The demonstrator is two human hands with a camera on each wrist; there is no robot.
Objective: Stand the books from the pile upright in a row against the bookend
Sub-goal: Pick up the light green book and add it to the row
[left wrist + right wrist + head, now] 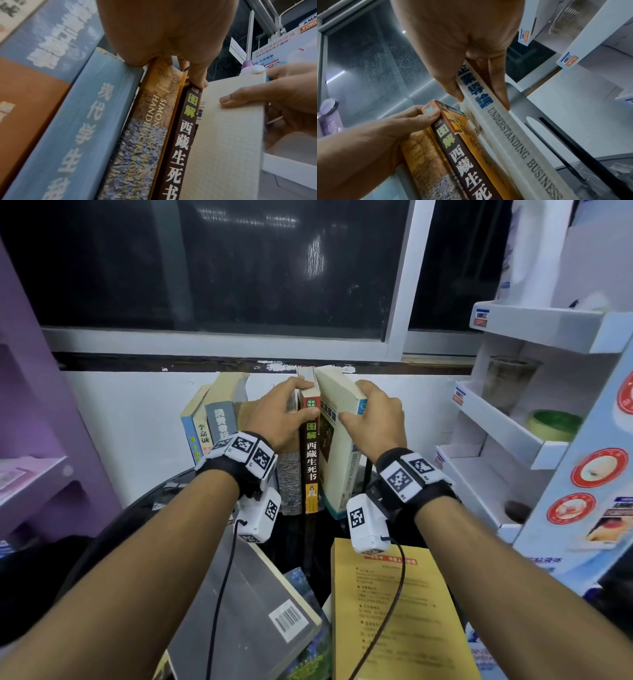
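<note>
Head view: the left hand [274, 414] grips the dark book [311, 460]; the right hand [371, 419] pinches the white book [337, 440] beside it.

Left wrist view: fingers [197, 75] curl over the dark book's top.

Right wrist view: fingers [498, 86] and thumb squeeze the white book's spine.

Dark window [239, 268] behind, white tiered display shelf [534, 326] right with tape roll [553, 424], purple shelf [30, 481] left.

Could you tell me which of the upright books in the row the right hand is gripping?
The right hand grips the white-spined "Understanding Business" book, rightmost in the row; the black-spined book beside it is under the left hand.
</note>
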